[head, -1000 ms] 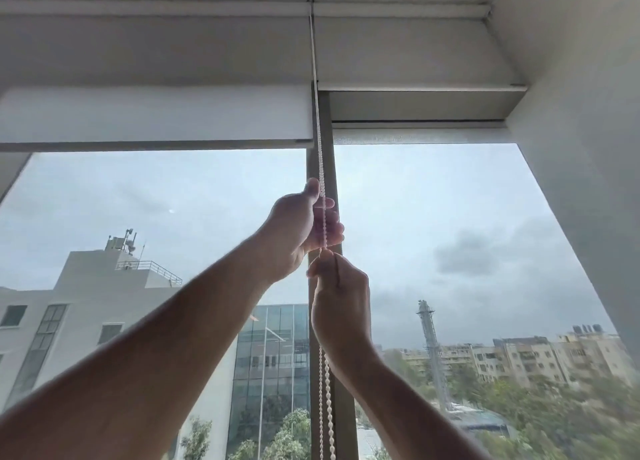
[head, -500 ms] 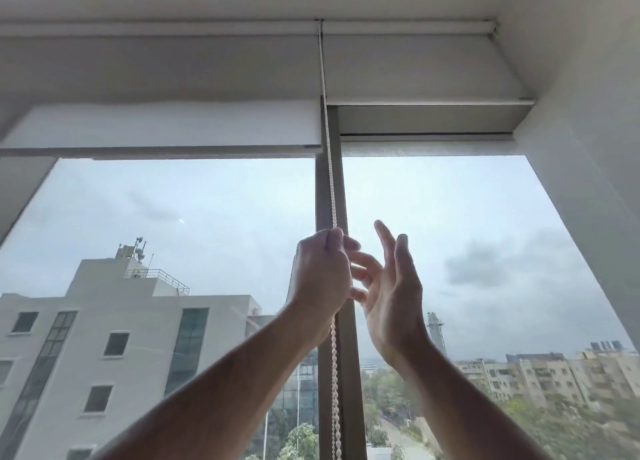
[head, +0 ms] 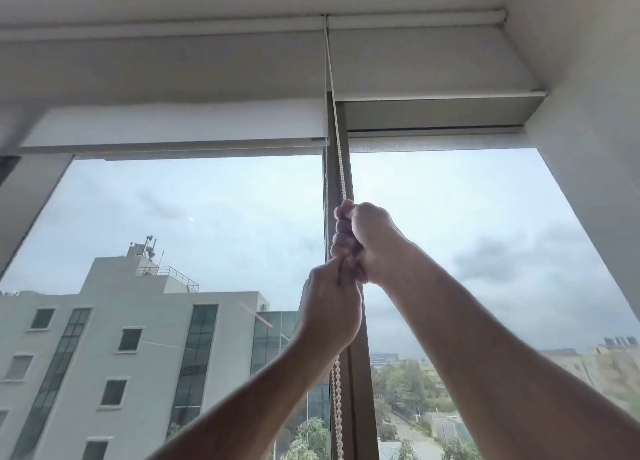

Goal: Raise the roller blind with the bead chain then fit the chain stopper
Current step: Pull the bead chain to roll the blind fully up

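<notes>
You've got both fists stacked on the bead chain in front of the window post: right hand on top, left hand touching just under it, fingers curled tight around the chain. The roller blind sits rolled up near the top of the glass.

bead chain: white | roller blind: plain off-white | mullion: grey-brown; sky: grey

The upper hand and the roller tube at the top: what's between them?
In the head view, only taut bead chain spans from the right hand to the roller tube.
</notes>
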Action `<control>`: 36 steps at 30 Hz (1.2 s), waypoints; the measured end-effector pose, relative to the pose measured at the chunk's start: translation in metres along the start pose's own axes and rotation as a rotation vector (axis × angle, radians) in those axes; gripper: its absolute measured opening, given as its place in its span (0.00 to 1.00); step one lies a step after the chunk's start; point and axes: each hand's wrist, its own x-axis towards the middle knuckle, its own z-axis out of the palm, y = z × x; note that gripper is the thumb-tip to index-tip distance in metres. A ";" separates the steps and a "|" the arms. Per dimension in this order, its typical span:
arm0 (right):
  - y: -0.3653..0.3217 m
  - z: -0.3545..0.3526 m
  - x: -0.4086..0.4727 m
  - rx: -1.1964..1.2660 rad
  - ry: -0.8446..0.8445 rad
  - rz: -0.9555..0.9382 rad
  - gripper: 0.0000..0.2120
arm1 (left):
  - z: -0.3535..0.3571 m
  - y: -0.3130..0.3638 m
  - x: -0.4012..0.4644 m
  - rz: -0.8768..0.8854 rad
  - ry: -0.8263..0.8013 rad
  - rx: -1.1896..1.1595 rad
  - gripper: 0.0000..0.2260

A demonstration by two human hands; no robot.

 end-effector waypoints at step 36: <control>0.077 -0.066 0.001 -0.117 0.064 -0.388 0.20 | 0.029 0.014 0.021 -0.114 0.211 0.050 0.15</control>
